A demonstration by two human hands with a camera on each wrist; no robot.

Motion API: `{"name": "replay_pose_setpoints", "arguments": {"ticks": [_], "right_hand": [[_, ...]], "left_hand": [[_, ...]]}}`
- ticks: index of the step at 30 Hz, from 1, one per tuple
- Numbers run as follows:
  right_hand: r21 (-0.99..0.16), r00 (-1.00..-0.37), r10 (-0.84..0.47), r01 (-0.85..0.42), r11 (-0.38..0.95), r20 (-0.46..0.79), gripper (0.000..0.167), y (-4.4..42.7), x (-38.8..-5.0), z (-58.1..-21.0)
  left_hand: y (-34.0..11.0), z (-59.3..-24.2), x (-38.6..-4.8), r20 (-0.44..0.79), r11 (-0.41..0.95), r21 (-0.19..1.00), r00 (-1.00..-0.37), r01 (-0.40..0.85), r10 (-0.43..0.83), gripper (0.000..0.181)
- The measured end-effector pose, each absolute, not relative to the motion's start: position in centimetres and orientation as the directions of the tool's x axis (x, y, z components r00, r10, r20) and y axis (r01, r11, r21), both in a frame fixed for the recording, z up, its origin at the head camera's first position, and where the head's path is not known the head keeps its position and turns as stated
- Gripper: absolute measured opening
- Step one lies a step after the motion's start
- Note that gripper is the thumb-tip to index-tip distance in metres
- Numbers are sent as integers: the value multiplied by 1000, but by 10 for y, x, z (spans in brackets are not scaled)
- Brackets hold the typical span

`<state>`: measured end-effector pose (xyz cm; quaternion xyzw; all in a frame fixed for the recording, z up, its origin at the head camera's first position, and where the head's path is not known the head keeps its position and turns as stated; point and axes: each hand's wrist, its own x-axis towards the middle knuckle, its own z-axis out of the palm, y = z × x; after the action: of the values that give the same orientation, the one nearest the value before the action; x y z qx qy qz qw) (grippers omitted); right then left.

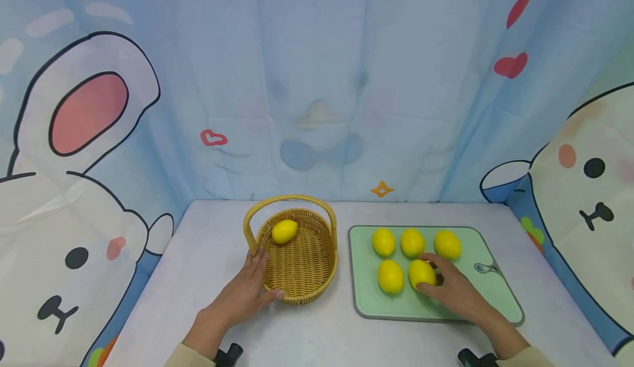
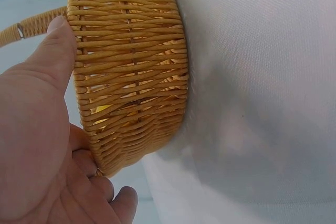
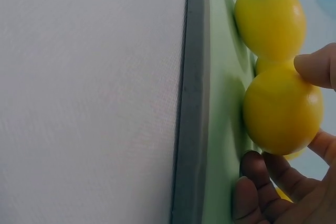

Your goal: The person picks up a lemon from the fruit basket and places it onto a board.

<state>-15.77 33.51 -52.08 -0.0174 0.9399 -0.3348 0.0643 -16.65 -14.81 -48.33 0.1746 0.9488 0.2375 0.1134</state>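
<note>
In the head view my left hand rests against the left side of a round wicker basket with an arched handle. Its fingers lie fairly straight along the side, and the thumb touches the front rim, as the left wrist view of the basket wall also shows. One lemon lies inside. With thumb and fingers, my right hand grips a lemon at the front of a green board. Several other lemons sit around it, among them a front-left lemon and a back-right lemon.
The board has a grey rim and stands right of the basket on a white tabletop. Behind the table hangs a blue curtain with cartoon animals. Dark wrist devices, such as the left one, show near both sleeves.
</note>
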Motion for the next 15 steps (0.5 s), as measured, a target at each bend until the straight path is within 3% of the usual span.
{"name": "replay_pose_setpoints", "arguments": {"ticks": [15], "right_hand": [[-657, -991, -76, 15, 754, -109, 82, 333, -159, -520]], "left_hand": [[-149, -484, -167, -133, 829, 481, -912, 284, 389, 101]]}}
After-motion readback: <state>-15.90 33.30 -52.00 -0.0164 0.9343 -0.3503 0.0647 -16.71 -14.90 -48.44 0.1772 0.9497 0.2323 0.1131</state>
